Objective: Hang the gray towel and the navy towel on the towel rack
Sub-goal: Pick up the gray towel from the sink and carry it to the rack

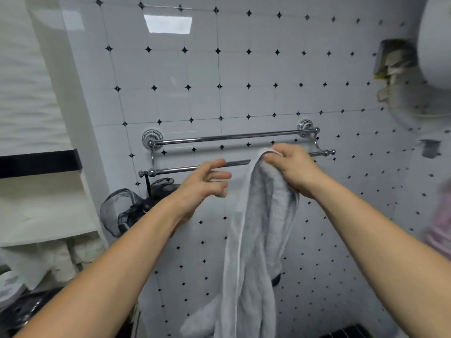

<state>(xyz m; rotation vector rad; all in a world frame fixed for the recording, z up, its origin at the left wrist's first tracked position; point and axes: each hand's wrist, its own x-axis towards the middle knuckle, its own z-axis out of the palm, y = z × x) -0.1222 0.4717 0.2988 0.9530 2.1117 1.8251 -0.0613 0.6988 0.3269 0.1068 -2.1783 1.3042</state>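
Observation:
A chrome double-bar towel rack (219,137) is fixed to the tiled wall, with an upper back bar and a lower front bar. My right hand (290,167) grips the top edge of the gray towel (258,240) right at the front bar; the towel hangs down long and bunched below it. My left hand (207,181) hovers just left of the towel in front of the lower bar, fingers apart, holding nothing. No navy towel can be seen.
A black mesh pouf (127,211) hangs from the rack's left end. White shelves (48,230) stand at the left. A white rounded appliance (434,45) is mounted at the upper right, and something pink (439,230) sits at the right edge.

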